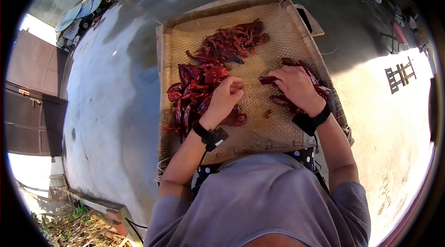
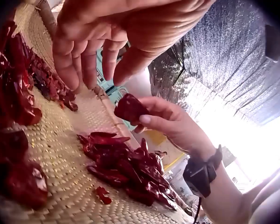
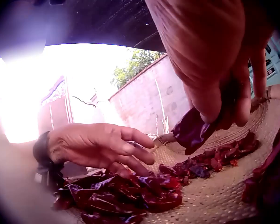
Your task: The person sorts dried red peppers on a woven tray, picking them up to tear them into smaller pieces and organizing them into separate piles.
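Dried red peppers lie in three groups on a woven tray (image 1: 259, 131): a left pile (image 1: 187, 91), a right pile (image 2: 130, 170) and a heap of smaller torn pieces (image 1: 236, 38) toward the far side. My right hand (image 1: 296, 87) pinches one dark red pepper (image 1: 267, 80) between thumb and fingers, above the tray beside the right pile; the same pepper (image 3: 193, 130) hangs from the fingertips in the right wrist view. My left hand (image 1: 225, 98) hovers over the inner edge of the left pile, fingers loosely bent, holding nothing (image 3: 107, 147).
The tray's raised rim (image 1: 222, 6) surrounds the peppers. A dark flat object (image 1: 304, 19) lies beyond its right rim. A small stool-like shadow (image 1: 400, 75) falls on the floor at right, and brown doors (image 1: 34, 94) stand at left.
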{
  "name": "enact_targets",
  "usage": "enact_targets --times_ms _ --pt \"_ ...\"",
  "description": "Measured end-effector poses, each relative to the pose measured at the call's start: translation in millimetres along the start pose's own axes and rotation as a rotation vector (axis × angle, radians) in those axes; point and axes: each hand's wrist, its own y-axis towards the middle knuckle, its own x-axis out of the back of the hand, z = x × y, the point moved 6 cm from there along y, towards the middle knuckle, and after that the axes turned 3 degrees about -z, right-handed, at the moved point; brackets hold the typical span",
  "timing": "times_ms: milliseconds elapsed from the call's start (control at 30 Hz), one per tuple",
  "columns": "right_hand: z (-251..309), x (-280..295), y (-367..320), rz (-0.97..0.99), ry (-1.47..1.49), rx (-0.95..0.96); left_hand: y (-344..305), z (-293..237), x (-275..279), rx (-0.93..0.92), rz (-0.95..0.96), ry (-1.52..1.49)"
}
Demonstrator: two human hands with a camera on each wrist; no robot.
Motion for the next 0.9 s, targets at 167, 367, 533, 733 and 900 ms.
enact_targets --times_ms 167,367,533,733,900 --pt "-60 15 16 -0.222 -0.321 -0.081 51 29 64 -0.014 -0.130 0.501" --pt "-117 -13 9 -0.010 -0.494 -0.337 119 88 84 0.148 -0.057 0.914" --pt "-106 -6 6 -0.090 -0.445 -0.298 130 77 81 0.261 -0.037 1.070" --pt "-40 16 10 -0.192 -0.201 -0.165 134 77 91 0.177 -0.148 1.136" --pt "1 4 5 -0.130 -0.020 -0.090 103 32 90 -0.064 -0.160 1.017"
